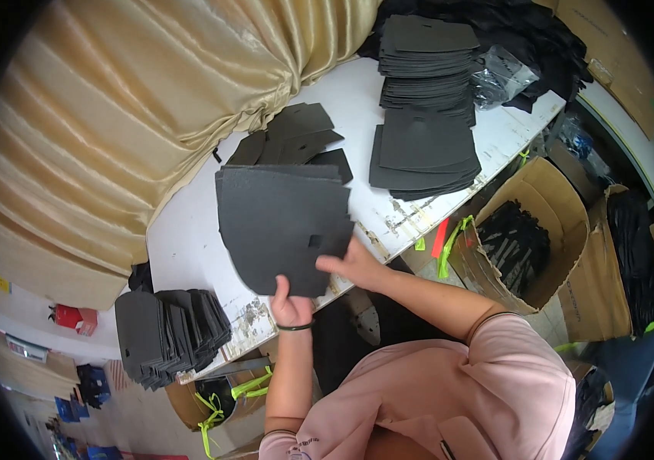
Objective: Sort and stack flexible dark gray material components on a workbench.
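Observation:
A stack of dark grey foam-like sheets (281,222), its top sheet pierced by a small rectangular slot, is held up over the near edge of the white table (189,222). My left hand (292,307) grips its lower edge, thumb on top and the other fingers hidden beneath. Along the right edge, my right hand (354,264) holds the same stack, its thumb lying on the top sheet below the slot. Uneven layers show at the stack's right side. Just beyond it, several loose dark sheets (296,130) lie scattered on the table.
Tall piles of similar sheets (426,146) stand at the far right of the table, beside a clear plastic bag (503,77). Another pile (162,333) leans at the left end. A gold curtain (127,100) borders the table; an open cardboard box (549,192) of dark strips stands right.

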A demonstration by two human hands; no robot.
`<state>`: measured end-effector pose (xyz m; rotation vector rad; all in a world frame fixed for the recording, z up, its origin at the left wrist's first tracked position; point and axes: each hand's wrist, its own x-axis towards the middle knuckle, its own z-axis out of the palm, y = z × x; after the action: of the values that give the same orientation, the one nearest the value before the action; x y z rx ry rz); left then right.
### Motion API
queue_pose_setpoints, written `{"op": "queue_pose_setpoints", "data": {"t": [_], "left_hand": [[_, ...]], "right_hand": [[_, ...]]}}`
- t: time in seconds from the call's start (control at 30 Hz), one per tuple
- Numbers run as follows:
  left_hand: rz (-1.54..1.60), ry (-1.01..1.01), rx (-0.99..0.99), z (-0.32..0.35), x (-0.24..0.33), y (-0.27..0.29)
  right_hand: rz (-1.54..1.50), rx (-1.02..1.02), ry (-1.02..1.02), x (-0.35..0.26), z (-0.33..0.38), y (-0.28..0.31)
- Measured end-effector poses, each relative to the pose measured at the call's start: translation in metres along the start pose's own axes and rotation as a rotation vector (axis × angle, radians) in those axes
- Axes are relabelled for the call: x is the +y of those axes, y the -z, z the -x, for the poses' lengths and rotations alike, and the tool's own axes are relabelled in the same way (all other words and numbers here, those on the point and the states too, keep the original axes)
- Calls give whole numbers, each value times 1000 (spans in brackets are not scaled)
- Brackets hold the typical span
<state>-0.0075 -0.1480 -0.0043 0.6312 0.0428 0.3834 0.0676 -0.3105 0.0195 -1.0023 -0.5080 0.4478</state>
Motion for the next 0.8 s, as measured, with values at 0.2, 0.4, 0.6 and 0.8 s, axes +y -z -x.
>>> {"op": "queue_pose_setpoints", "data": {"t": [0.2,0.4,0.6,0.8], "left_hand": [[-152,288,-120,2,-20,0],[-311,318,464,-24,18,99],[-145,382,564,-74,34,93],[-248,376,690,-126,30,95]], "right_hand": [[554,391,80,-106,-27,75],[700,113,-18,-248,-61,220],[1490,444,334,-204,-91,241],[1436,-242,246,-49,-108,101]]}}
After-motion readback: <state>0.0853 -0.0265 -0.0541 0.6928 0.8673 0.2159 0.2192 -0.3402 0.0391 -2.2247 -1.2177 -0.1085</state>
